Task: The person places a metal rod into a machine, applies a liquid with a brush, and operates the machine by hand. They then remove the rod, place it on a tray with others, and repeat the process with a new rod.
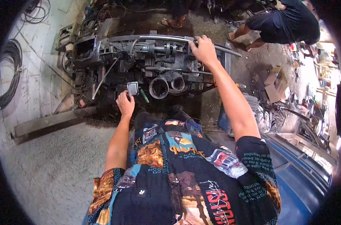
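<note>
A grimy metal lathe (140, 69) stretches across the view in front of me. My right hand (205, 50) reaches to its far side, with fingers curled over a long grey metal bar (226, 50) and the thumb apart on the left. What lies under that palm is hidden. My left hand (125, 104) is low at the near side, its fingers loosely apart. Its fingertips meet the lower edge of a small silver square box (132, 88), perhaps a switch box. Right of the box is a green handle (144, 96). Two round metal openings, including a larger ring (159, 88), face me.
A person in dark clothes (286, 22) bends over at the back right; another person's sandalled foot (172, 23) shows at the back. An open cardboard box (276, 84) and scattered metal parts lie on the right. Coiled cable (9, 75) hangs at the left wall.
</note>
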### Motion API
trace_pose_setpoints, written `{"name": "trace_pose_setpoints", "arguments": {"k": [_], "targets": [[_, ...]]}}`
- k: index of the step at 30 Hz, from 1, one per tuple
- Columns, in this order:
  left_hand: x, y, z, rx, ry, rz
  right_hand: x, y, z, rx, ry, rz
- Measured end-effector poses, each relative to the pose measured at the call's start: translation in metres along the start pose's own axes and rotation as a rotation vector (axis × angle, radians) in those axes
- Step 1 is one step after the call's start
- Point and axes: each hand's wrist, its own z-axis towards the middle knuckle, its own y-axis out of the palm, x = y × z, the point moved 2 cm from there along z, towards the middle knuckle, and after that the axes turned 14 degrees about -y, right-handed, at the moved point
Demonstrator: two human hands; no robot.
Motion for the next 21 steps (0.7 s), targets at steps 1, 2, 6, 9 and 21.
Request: {"name": "trace_pose_setpoints", "arguments": {"k": [1,2,6,9,21], "targets": [[0.005,0.005,-0.006,-0.021,-0.015,-0.032,0.010,0.003,0.001,0.000,-0.013,0.014],[0.008,0.010,-0.011,-0.044,-0.028,-0.064,0.018,0.008,0.000,-0.095,-0.039,-0.004],[0.012,0.040,-0.033,-0.147,-0.110,-0.063,0.028,0.019,-0.001,-0.269,-0.084,-0.033],[0.008,0.069,-0.042,-0.551,-0.381,-0.010,0.031,0.026,0.000,-0.258,-0.106,-0.046],[0.000,0.123,-0.055,-0.840,-1.248,-1.003,0.033,0.024,0.002,-0.252,-0.162,-0.034]]}}
